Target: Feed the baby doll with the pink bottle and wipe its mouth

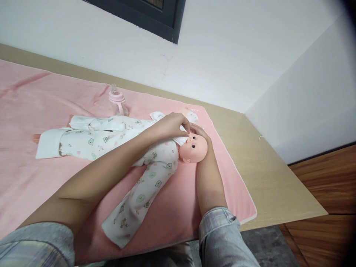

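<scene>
A baby doll (193,148) lies on its back on a pink blanket (33,111), head to the right, dressed in a white printed onesie (105,139). My left hand (174,125) reaches across the doll's chest and pinches the white collar at its neck. My right hand (200,132) is curled round the far side of the doll's head, with its fingers meeting the same collar by the chin. One long empty sleeve (136,202) trails toward me.
A clear baby bottle with a pink top (118,101) stands on the blanket beyond the doll. The blanket covers a tan tabletop (267,174) set against a white wall. Wooden floor (328,185) lies to the right.
</scene>
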Tool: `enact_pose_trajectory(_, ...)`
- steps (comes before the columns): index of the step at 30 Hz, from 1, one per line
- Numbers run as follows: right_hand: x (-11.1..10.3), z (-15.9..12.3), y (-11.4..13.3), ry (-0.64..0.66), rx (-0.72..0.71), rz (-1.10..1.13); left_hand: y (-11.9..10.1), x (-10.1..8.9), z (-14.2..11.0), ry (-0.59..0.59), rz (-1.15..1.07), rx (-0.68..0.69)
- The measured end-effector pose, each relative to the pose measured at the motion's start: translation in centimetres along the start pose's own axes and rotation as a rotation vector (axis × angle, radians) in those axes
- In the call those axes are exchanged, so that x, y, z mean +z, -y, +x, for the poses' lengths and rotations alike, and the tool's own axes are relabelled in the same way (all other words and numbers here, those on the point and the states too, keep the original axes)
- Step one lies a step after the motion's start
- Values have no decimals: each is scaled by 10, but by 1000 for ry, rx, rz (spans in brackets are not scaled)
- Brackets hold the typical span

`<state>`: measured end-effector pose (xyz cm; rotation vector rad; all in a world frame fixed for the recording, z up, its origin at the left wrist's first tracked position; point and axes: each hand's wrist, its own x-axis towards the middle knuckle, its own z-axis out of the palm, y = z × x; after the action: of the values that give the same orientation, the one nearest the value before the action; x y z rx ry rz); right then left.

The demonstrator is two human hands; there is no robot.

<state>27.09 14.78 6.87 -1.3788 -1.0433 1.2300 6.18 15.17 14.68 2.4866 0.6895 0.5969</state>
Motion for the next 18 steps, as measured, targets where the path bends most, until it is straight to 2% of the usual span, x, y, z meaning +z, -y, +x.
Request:
enact_pose_trajectory(6,2,-4,1,48,45,33,1,-3,0,3,24,-38)
enact_pose_trajectory(10,3,-6,-1,56,0,81,1,-13,-2,18,19,-29)
enact_pose_trajectory(15,4,-2,-1,46,-10,74,-4,-25,-7,210,48,14)
enact_pose_trajectory(18,3,0,-2,55,-4,70,-5,-24,-7,265,28,46)
